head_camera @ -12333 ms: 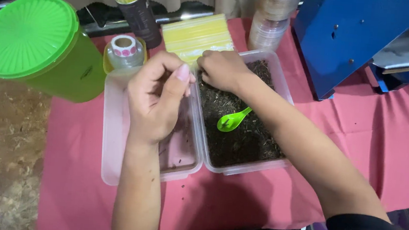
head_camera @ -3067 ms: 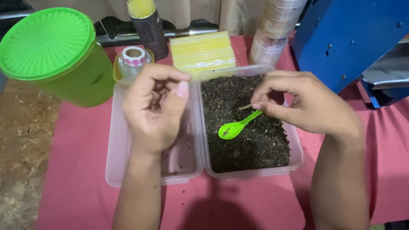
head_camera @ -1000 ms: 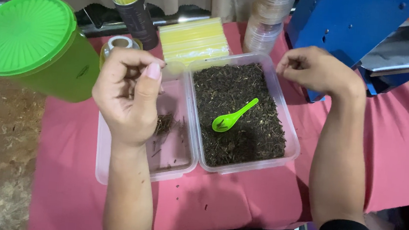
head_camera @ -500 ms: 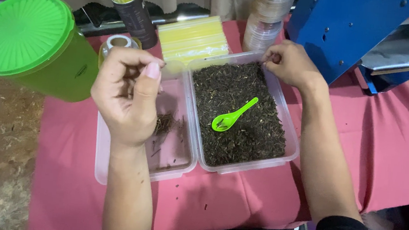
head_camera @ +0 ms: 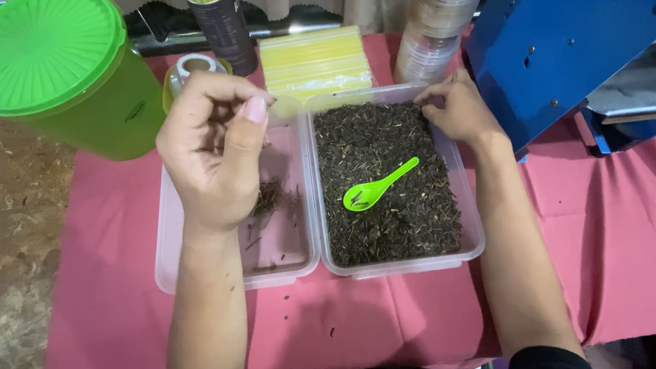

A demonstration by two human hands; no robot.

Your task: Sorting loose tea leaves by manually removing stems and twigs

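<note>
The green spoon [head_camera: 377,189] is lying on the dark loose tea in the right tray [head_camera: 473,221], its long axis running diagonally, handle pointing up-right and bowl down-left. The right hand [head_camera: 455,107] is resting at that tray's far edge, well apart from the spoon, with fingers curled; what they are pinching is hidden. The left hand [head_camera: 212,151] is hovering over the left tray [head_camera: 167,257], fingers bunched loosely, their contents hard to make out.

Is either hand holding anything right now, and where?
Left hand: fingers curled, contents hidden, cannot tell. Right hand: rests at the far corner of the tub of dark flakes; no clear hold.
</note>
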